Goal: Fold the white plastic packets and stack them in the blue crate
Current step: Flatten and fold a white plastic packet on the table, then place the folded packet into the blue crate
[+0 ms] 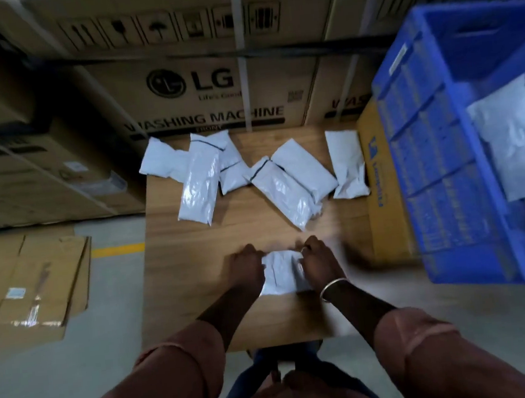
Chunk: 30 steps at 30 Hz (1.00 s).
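Both my hands are on one small white plastic packet (282, 272) that lies on the brown wooden table top (197, 269), to the left of the big blue plastic crate (436, 150) and nearer to me than it. My left hand (245, 266) has its fingers curled down over the packet's left edge, gripping it. My right hand (316, 259), with a thin silver bangle (332, 288) on the wrist, pinches the packet's far right corner. The packet looks crumpled and partly doubled over, though motion blur hides the exact fold.

The rest of the white packets lie loose on the same table, left of the crate and farther from me than my hands. The one closest to the crate is a short upright packet (346, 163), just beside the tan cardboard box with blue print (377, 171) that stands against the crate's left wall. Further left of the crate, two slanted packets overlap: a glossy one with a dark stripe (281, 190) on top of a plainer one (306, 165). Farthest left of the crate sits a cluster of three, where a long shiny packet (199, 185) lies across a striped packet (228, 157) and a flat packet (158, 159).

Inside the crate a heap of white packets (513, 149) rests against its near right side.

Beyond the crate's left side, behind the table, stand brown washing machine cartons (205, 85). Well to the left of the crate, flattened cardboard sheets (28, 282) lie on the grey floor.
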### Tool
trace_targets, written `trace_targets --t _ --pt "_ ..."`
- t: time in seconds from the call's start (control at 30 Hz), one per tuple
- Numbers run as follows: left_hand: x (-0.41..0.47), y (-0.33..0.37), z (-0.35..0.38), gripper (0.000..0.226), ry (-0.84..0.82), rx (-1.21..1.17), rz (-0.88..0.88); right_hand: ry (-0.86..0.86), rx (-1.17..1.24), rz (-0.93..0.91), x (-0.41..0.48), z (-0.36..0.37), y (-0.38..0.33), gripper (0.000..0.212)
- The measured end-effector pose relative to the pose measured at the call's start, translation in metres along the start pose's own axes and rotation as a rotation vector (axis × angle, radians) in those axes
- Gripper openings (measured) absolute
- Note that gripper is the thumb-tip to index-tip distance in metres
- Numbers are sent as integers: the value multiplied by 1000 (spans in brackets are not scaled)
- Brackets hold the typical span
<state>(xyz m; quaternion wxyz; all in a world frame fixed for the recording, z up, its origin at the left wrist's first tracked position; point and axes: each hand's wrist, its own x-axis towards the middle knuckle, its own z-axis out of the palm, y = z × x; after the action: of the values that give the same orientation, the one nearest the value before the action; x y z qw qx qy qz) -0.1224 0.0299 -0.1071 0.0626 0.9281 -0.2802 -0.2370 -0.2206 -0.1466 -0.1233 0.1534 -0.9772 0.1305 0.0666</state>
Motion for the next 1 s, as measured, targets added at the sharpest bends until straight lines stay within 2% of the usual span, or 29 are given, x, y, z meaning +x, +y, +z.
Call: trace_targets --t 0.1,0.2,0.3,0.37,0.57,0.67,0.83,0.93,1.0 --pt "-2 -5 -17 32 25 4 7 -10 0 -44 15 -19 -1 12" --pt "0 -10 -43 23 73 -167 12 36 -24 -135 33 -48 -3 21" --pt "14 -11 -98 19 144 -314 66 100 12 -135 58 -101 -11 10" --pt "26 -9 -153 22 237 -364 128 165 22 -101 76 -152 -21 13" --pt "55 12 -315 21 408 -250 283 314 71 -68 112 -296 -41 28" --pt "58 31 -365 20 451 -198 352 336 86 -2 119 -338 -45 19" --pt "65 63 -403 19 489 -154 419 397 136 51 108 -378 -36 20" --pt "69 95 -411 23 446 -135 498 419 106 34 88 -397 -17 22" --pt "73 124 -415 24 436 -128 561 435 78 86 74 -411 4 25"
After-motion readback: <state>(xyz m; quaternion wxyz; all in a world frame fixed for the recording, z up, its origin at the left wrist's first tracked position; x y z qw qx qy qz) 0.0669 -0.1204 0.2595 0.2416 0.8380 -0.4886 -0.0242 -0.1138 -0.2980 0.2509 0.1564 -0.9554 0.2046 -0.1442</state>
